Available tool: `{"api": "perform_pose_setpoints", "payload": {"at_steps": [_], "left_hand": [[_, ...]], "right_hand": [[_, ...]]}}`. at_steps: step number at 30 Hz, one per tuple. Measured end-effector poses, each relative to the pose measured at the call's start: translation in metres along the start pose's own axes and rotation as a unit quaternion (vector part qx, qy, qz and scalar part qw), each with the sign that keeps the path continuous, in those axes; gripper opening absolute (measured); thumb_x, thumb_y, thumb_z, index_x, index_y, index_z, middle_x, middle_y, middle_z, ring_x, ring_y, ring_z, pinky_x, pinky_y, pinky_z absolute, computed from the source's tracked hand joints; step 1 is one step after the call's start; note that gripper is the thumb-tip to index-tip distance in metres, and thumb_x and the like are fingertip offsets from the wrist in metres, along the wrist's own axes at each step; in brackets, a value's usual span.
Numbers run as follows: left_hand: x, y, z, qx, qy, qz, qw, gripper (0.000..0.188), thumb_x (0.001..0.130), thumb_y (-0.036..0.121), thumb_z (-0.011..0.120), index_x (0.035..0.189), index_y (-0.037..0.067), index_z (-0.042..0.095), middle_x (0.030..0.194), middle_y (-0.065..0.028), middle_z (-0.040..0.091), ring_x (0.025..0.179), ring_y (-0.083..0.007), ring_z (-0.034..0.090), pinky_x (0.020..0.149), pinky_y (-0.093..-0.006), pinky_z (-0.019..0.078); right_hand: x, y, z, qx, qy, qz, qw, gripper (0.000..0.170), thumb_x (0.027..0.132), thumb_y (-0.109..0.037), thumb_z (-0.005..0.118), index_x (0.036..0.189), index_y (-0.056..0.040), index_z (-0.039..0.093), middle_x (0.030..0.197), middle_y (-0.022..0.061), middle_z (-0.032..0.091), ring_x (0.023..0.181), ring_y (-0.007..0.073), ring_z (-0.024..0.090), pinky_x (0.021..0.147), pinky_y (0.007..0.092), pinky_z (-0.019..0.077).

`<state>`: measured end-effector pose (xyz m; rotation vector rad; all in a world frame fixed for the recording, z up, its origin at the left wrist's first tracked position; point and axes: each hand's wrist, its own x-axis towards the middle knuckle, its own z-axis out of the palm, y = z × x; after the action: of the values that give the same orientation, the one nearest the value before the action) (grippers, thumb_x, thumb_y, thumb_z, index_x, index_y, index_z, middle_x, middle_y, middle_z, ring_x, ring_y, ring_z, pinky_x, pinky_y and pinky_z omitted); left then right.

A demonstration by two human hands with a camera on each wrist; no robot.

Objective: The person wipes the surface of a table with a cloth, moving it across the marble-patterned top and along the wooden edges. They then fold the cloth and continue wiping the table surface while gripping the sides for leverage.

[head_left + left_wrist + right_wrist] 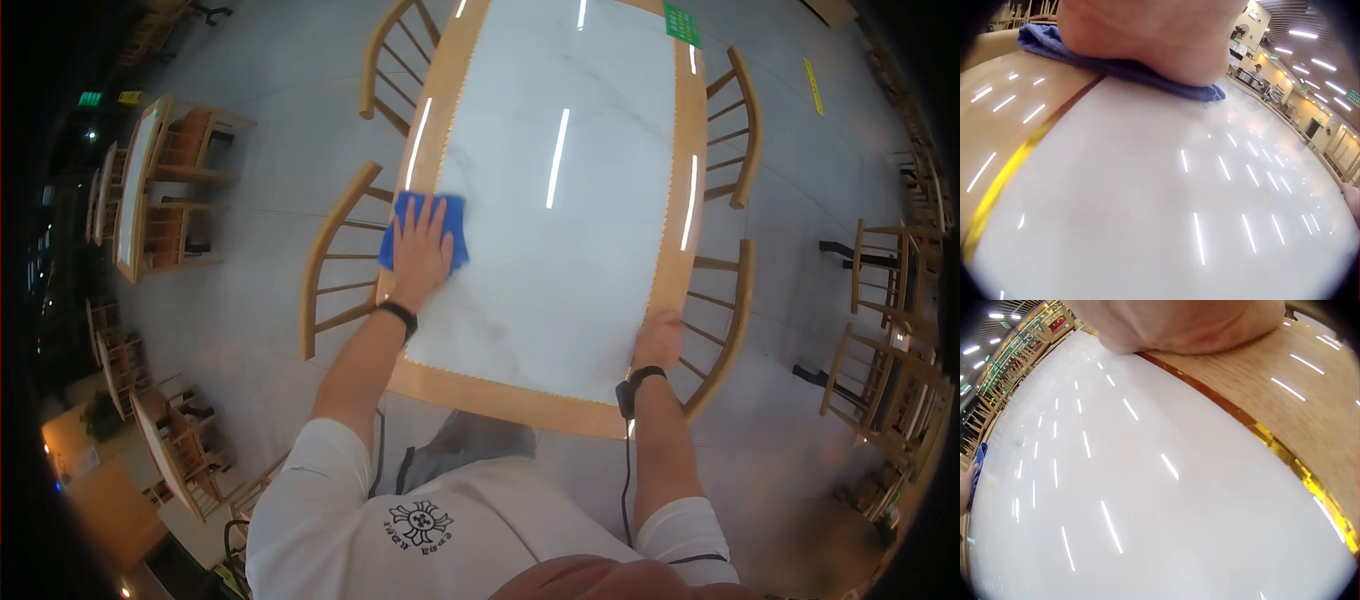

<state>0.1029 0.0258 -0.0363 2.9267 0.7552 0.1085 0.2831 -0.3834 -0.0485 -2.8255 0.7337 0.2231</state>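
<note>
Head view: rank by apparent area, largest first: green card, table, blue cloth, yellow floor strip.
1. Table
2. Blue cloth, partly covered by the left hand
3. Green card at the table's far right corner
4. Yellow floor strip, long but very narrow

Left arm [355, 370] extended forward; left hand [420, 255] palm down, fingers straight, spread, at the table's [560, 270] left edge; right arm [667, 450] forward; right hand [657, 342] at right edge, toward near corner; its finger pose unclear.
</note>
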Motion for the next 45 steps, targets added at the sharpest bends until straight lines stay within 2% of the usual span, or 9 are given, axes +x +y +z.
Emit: {"api": "perform_pose_setpoints", "payload": {"at_steps": [5, 9, 12, 16, 20, 27, 34, 45], "left_hand": [[-0.135, 0.008, -0.023, -0.027, -0.049, -0.026, 0.998, 0.066, 0.104, 0.031, 0.057, 0.165, 0.008, 0.045, 0.174, -0.0184, 0.036, 0.161, -0.0471, 0.028, 0.131, -0.0655, 0.0173], [-0.214, 0.022, -0.027, -0.043, -0.071, -0.069, 0.994, 0.067, 0.102, 0.031, 0.059, 0.163, 0.007, 0.048, 0.174, -0.0194, 0.037, 0.161, -0.0484, 0.027, 0.131, -0.0664, 0.0157], [-0.245, 0.034, -0.027, -0.045, -0.087, -0.088, 0.991, 0.069, 0.101, 0.032, 0.060, 0.163, 0.006, 0.048, 0.173, -0.0202, 0.037, 0.161, -0.0494, 0.026, 0.130, -0.0680, 0.0135], [-0.240, 0.044, -0.021, -0.028, -0.090, -0.077, 0.993, 0.070, 0.101, 0.033, 0.061, 0.164, 0.008, 0.047, 0.174, -0.0196, 0.036, 0.162, -0.0488, 0.025, 0.130, -0.0686, 0.0131], [-0.191, 0.069, -0.015, -0.041, -0.091, -0.027, 0.995, 0.068, 0.102, 0.032, 0.061, 0.165, 0.009, 0.047, 0.175, -0.0186, 0.036, 0.162, -0.0480, 0.026, 0.129, -0.0692, 0.0142], [-0.036, 0.111, 0.004, -0.046, -0.017, 0.018, 0.999, 0.065, 0.105, 0.033, 0.057, 0.166, 0.013, 0.046, 0.175, -0.0145, 0.037, 0.161, -0.0457, 0.029, 0.128, -0.0689, 0.0191], [0.103, 0.127, 0.024, -0.024, 0.041, 0.050, 0.998, 0.063, 0.107, 0.036, 0.054, 0.166, 0.015, 0.047, 0.175, -0.0127, 0.037, 0.161, -0.0438, 0.030, 0.129, -0.0687, 0.0198], [0.228, 0.140, 0.041, 0.002, 0.061, 0.039, 0.997, 0.062, 0.109, 0.037, 0.049, 0.167, 0.016, 0.044, 0.176, -0.0124, 0.034, 0.163, -0.0428, 0.027, 0.129, -0.0686, 0.0197]], "right_hand": [[0.002, 0.002, 0.002, 0.002, -0.019, 0.010, 1.000, 0.058, 0.110, -0.047, 0.034, 0.113, -0.0012, 0.068, 0.108, 0.0272, 0.078, 0.101, 0.0512, 0.074, 0.090, 0.0611, 0.0573], [-0.003, -0.007, -0.011, 0.024, -0.038, 0.023, 0.999, 0.059, 0.109, -0.049, 0.032, 0.115, -0.0019, 0.068, 0.115, 0.0261, 0.077, 0.107, 0.0505, 0.073, 0.095, 0.0610, 0.0553], [-0.001, -0.007, -0.009, 0.030, -0.041, 0.032, 0.998, 0.060, 0.108, -0.049, 0.031, 0.118, -0.0023, 0.068, 0.116, 0.0259, 0.077, 0.109, 0.0502, 0.073, 0.095, 0.0603, 0.0554], [0.000, -0.003, -0.006, 0.041, -0.039, 0.034, 0.998, 0.061, 0.108, -0.049, 0.031, 0.120, -0.0023, 0.069, 0.117, 0.0263, 0.077, 0.110, 0.0502, 0.072, 0.096, 0.0596, 0.0555], [-0.005, -0.009, -0.011, 0.040, -0.032, 0.048, 0.998, 0.062, 0.108, -0.050, 0.032, 0.117, -0.0022, 0.070, 0.115, 0.0268, 0.077, 0.108, 0.0508, 0.073, 0.095, 0.0597, 0.0559], [-0.001, -0.007, -0.005, 0.016, -0.009, 0.048, 0.999, 0.059, 0.109, -0.050, 0.035, 0.109, -0.0020, 0.069, 0.109, 0.0275, 0.077, 0.102, 0.0522, 0.073, 0.092, 0.0617, 0.0564], [-0.002, -0.007, -0.007, -0.003, -0.017, 0.042, 0.999, 0.056, 0.112, -0.046, 0.033, 0.112, -0.0022, 0.068, 0.109, 0.0273, 0.076, 0.103, 0.0528, 0.071, 0.090, 0.0615, 0.0564], [-0.004, -0.003, -0.008, 0.020, -0.032, 0.047, 0.998, 0.050, 0.112, -0.042, 0.035, 0.114, -0.0019, 0.065, 0.108, 0.0285, 0.075, 0.102, 0.0541, 0.070, 0.089, 0.0637, 0.0538]]}}
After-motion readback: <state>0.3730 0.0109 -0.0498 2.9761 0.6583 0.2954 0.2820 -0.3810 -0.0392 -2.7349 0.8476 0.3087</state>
